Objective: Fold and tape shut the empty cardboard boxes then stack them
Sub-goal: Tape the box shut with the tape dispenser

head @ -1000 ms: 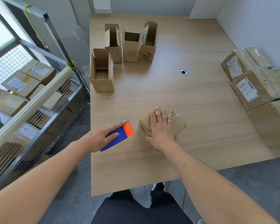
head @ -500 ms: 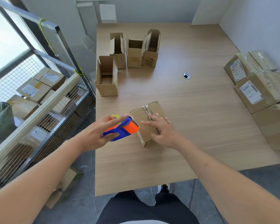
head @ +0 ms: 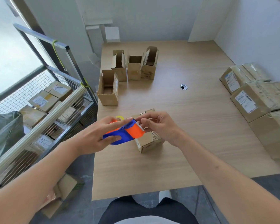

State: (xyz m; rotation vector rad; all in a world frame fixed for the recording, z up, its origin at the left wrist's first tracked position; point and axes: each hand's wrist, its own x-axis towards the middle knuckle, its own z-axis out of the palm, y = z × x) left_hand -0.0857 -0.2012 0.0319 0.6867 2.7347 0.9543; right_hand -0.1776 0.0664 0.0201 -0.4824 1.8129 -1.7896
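A: Boxes?
B: One small closed cardboard box (head: 149, 139) at frame centre, lying skewed on the surface. Four open boxes (head: 132, 68) upright, upper centre-left.
A: Tape?
B: Blue-orange tape dispenser (head: 125, 132) just over the closed box.

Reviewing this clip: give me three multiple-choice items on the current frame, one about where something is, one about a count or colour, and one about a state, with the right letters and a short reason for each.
1. Where is the closed box being worked on?
A. On the table's near part, under the hands
B. In the wire cart
C. On the floor

2. How many open boxes stand at the table's far left?
A. Two
B. Four
C. Six

3. What is the left hand doing?
A. Resting flat on the table
B. Hanging idle
C. Holding the tape dispenser

Answers:
1 A, the box sits on the table just below both hands.
2 B, three open boxes in a row plus one open box nearer.
3 C, its thumb and fingers grip the blue and orange dispenser while the right hand pinches at its toothed end.
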